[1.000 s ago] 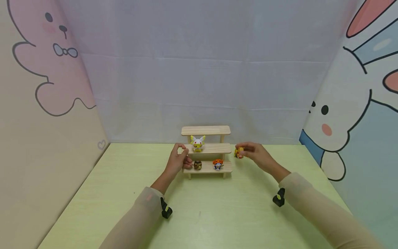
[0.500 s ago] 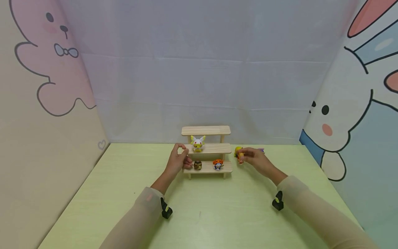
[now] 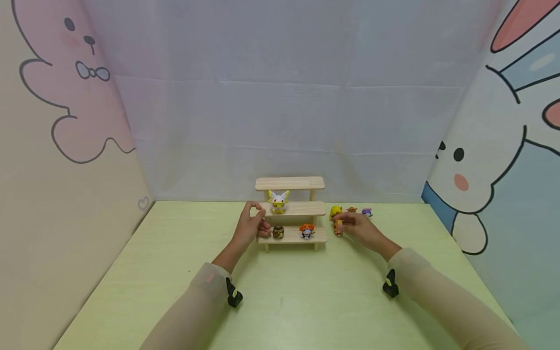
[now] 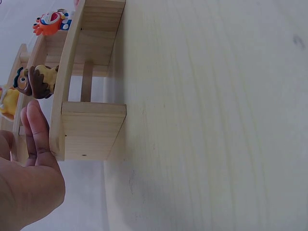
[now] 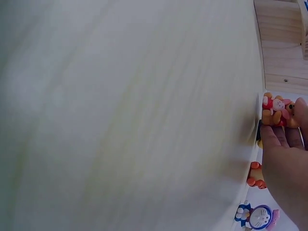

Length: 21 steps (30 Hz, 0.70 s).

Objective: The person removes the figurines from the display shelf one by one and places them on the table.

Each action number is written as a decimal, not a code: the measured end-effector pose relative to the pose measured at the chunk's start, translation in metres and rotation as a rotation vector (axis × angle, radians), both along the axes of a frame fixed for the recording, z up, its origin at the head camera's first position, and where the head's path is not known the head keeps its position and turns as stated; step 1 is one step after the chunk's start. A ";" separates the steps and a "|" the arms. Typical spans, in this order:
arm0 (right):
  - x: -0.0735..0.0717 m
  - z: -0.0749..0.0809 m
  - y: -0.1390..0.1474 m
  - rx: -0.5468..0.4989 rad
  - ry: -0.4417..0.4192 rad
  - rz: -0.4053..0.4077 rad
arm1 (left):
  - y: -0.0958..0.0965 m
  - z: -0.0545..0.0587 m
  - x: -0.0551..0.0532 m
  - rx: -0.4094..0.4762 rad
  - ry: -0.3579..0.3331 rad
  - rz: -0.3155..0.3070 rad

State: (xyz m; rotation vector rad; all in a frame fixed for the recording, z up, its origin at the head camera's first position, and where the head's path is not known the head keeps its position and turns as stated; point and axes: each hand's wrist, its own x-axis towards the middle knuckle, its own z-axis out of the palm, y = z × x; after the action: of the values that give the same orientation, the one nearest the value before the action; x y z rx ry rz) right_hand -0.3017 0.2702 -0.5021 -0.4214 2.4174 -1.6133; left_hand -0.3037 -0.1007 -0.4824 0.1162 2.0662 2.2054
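My left hand [image 3: 250, 224] grips the left end of a three-tier wooden display shelf [image 3: 302, 209]. Its thumb and bent index finger are at the middle tier's edge, while other fingers lie straight along the bottom tier. A brown owl figurine [image 4: 41, 81] stands just beside those fingers. My right hand [image 3: 360, 228] pinches an orange bear figurine [image 5: 288, 119] with a small pink piglet on its front, close over the table to the right of the shelf. Behind this bear is a yellow figurine [image 3: 335, 211]; the hand partly hides an orange-striped figurine [image 5: 256, 175].
On the middle tier stands a white-hooded yellow figurine [image 3: 278, 202]. An orange-topped, blue-and-white figurine [image 3: 306, 231] is on the bottom tier's right side. A blue-and-white cat figurine [image 5: 260, 216] with purple trim stands at the table's back right. The pale table [image 3: 280, 291] meets a curtain behind.
My right hand has brought the orange bear figurine forward and down, away from the yellow one, uncovering the figurines behind it. My left hand stays at the shelf.
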 end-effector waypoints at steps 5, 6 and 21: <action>0.000 -0.003 0.002 -0.028 -0.024 0.024 | 0.000 -0.001 -0.001 0.007 -0.002 0.002; 0.000 -0.003 0.002 -0.034 -0.032 0.025 | 0.000 -0.001 -0.001 0.010 -0.003 0.003; 0.003 0.000 0.001 -0.050 -0.047 0.027 | 0.001 0.000 0.000 0.009 -0.003 0.004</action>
State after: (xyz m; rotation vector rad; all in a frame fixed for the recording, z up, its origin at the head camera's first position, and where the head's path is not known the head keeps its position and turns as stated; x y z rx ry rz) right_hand -0.2985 0.2708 -0.5022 -0.4184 2.3318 -1.6560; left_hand -0.3041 -0.1001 -0.4829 0.1091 2.0572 2.2153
